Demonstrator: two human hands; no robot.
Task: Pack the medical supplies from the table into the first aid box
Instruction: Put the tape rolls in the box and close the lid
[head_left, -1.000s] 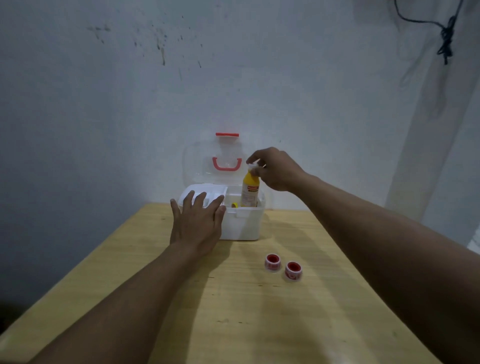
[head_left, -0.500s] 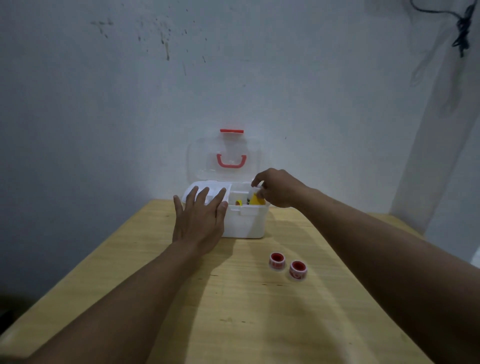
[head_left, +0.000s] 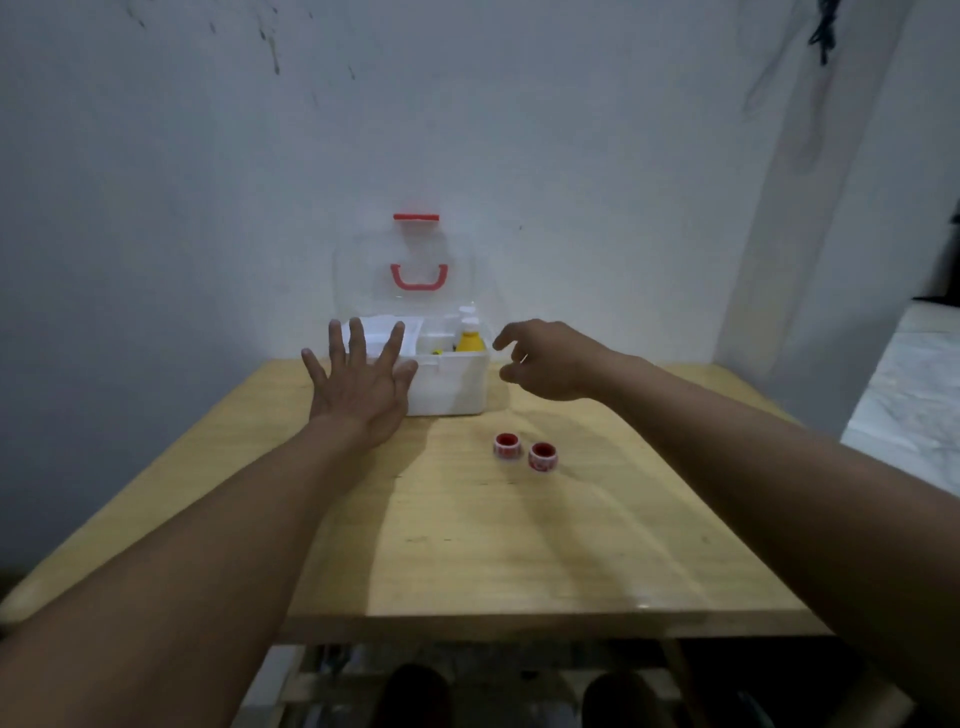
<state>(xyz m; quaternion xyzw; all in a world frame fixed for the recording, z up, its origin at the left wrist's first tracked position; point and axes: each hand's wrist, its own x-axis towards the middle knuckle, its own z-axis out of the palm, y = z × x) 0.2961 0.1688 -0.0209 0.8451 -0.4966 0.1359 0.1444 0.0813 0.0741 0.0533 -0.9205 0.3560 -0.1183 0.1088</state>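
Note:
The white first aid box (head_left: 451, 387) stands open at the far side of the wooden table (head_left: 467, 545), its clear lid (head_left: 415, 270) with a red handle raised against the wall. A yellow bottle (head_left: 470, 338) with a white cap stands upright in the box's right compartment. My left hand (head_left: 361, 387) rests flat with spread fingers against the box's front left. My right hand (head_left: 545, 358) hovers just right of the box, fingers loosely curled, holding nothing. Two small red-and-white tape rolls (head_left: 507, 446) (head_left: 543, 456) lie on the table in front of the box.
A white wall rises right behind the box. The table's near edge runs across the lower frame, with my feet visible below it. A pale surface (head_left: 914, 395) lies beyond the table's right side.
My right hand lowered the yellow bottle into the box, let it go and drew back to the right. My left hand stayed on the box.

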